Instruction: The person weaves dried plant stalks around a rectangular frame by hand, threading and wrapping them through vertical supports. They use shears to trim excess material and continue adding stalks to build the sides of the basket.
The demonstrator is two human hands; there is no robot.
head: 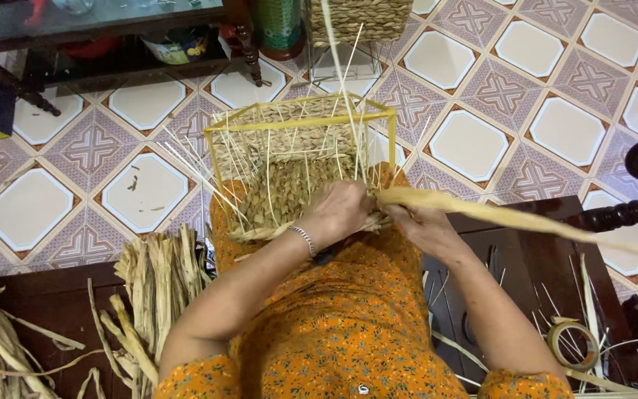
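Patterned tile floor, left hand (342, 210) fingers hidden behind half-woven basket (289, 188), right hand (421, 224) clenching straw strand (511, 216)

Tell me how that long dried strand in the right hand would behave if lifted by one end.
The strand looks flat and thin, so probably light. It runs out past the right hand in a gentle sag, so likely floppy, drooping rather than staying straight. Its dry look suggests it may crease if bent sharply.

Both forearms bare, angled in from the lower corners and converging at the basket (297, 159) near edge. Left hand (340, 210): knuckles up, fingers curled tight, pressed on the basket's near rim, bracelet at wrist. Right hand (424, 225): just right of the left hand, fingers pinched shut on a strand (511, 218) beside the basket rim.
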